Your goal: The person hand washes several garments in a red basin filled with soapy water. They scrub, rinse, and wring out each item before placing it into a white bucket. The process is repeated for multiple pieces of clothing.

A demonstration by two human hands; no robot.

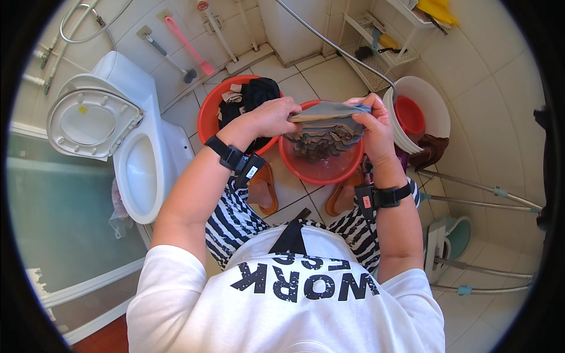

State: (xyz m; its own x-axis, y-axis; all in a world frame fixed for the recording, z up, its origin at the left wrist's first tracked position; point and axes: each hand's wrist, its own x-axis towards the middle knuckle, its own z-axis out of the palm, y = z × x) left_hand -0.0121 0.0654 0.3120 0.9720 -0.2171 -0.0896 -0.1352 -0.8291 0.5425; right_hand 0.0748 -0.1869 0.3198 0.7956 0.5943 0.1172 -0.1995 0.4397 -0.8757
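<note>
A wet grey cloth (329, 125) with tan and blue parts is stretched between my two hands. My left hand (276, 117) grips its left end, and my right hand (374, 125) pinches the opposite end, thumb towards me. The cloth's bunched, ruffled lower part hangs over a red plastic basin (320, 174) holding some cloudy water. Left of that basin stands an orange-red basin (209, 114) with dark and pale clothes (260, 92) heaped in it. My left forearm passes over its near edge.
A white bucket (437, 99) with a red bowl (408, 114) inside stands at right, a dark red cloth (430, 150) by its rim. The toilet (141, 163) is at left, its lid raised. A metal hose (340, 44) hangs across the back. Mop poles (481, 187) lean at right.
</note>
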